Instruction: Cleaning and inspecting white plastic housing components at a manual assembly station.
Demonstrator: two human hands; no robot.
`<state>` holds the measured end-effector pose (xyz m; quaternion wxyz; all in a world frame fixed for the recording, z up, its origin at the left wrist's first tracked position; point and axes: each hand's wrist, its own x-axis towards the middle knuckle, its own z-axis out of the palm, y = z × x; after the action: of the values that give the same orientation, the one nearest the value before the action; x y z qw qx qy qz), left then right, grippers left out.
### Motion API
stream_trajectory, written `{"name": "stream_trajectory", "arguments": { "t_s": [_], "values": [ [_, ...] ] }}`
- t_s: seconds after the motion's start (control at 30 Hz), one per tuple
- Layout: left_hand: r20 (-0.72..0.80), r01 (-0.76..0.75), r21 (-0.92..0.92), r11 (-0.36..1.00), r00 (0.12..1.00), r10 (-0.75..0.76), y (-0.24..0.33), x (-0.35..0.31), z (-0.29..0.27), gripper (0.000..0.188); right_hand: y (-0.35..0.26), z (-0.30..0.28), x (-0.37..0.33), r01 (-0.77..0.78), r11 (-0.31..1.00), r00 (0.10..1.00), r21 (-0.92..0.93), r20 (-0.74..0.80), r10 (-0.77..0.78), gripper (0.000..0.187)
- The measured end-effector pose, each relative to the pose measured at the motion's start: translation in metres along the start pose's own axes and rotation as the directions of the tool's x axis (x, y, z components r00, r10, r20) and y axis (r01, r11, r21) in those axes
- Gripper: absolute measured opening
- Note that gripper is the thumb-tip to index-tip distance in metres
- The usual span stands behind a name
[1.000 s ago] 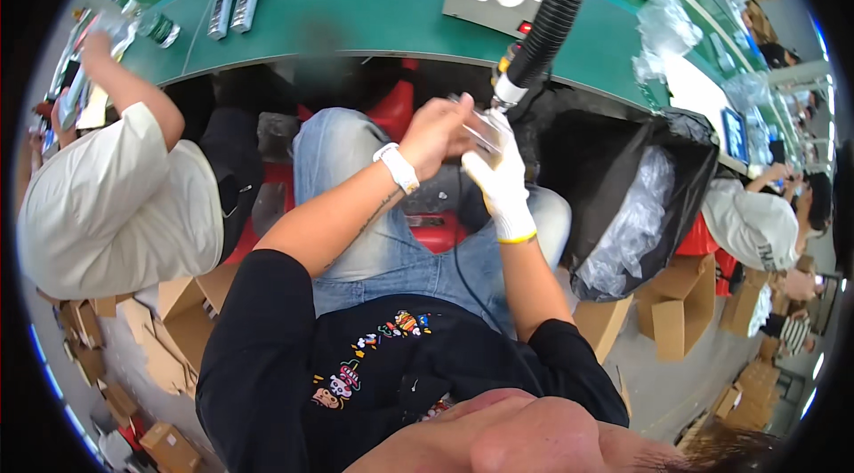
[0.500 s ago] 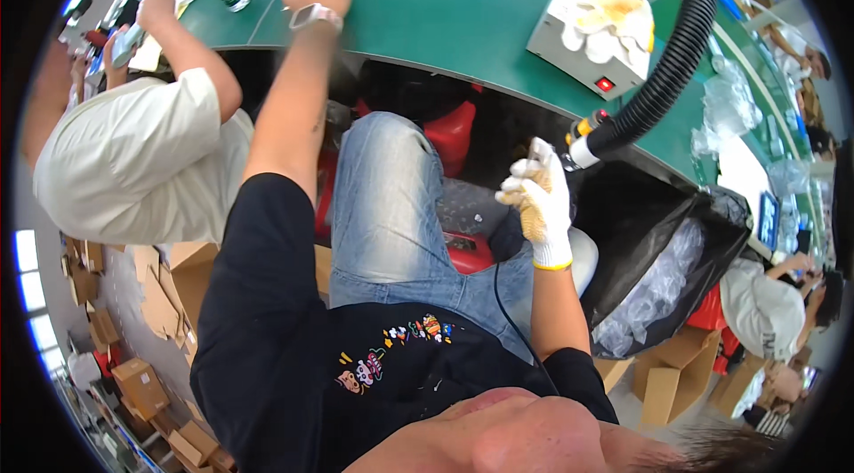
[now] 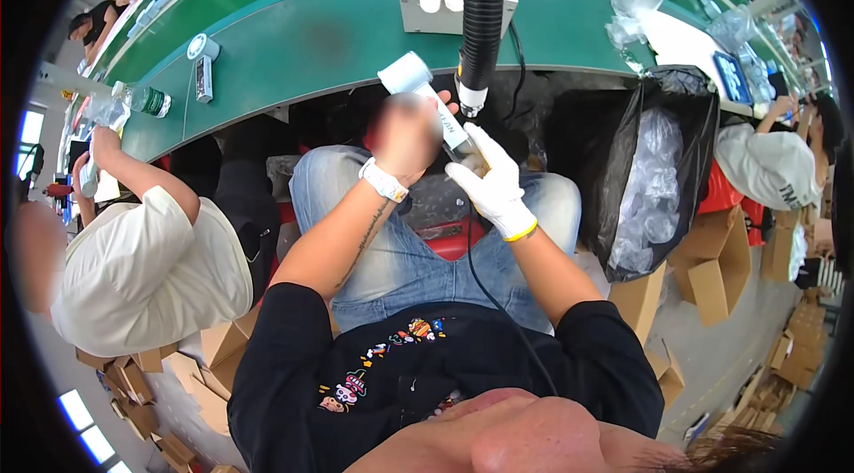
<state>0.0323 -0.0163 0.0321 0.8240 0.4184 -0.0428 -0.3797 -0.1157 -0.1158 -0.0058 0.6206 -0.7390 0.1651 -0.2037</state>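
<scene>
Pale device (image 3: 451,131), round-headed. Head view: aslant between both hands, just below the hose nozzle (image 3: 472,102). Left hand (image 3: 409,140), bare: fingers closed round its middle, presumably steadying it. Right hand (image 3: 495,184), gloved: thumb and fingers parted about the lower end; whether gripping, cannot tell. Black hose (image 3: 483,20): overhead, seemingly hung for reach.
</scene>
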Motion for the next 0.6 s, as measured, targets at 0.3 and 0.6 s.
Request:
{"name": "stream_trajectory", "arguments": {
  "t_s": [0.3, 0.6],
  "values": [
    [0.187, -0.322, 0.238, 0.917, 0.941, 0.282, -0.006, -0.016, -0.008, 0.058, -0.022, 0.014, 0.001, 0.089, 0.984, 0.98, 0.157, -0.191, -0.058, 0.063],
    [0.19, -0.11, 0.045, 0.993, 0.977, 0.1, 0.012, -0.002, -0.023, 0.066, -0.051, -0.004, 0.011, -0.322, 0.664, 0.935, 0.675, 0.118, 0.333, 0.064]
  ]
}}
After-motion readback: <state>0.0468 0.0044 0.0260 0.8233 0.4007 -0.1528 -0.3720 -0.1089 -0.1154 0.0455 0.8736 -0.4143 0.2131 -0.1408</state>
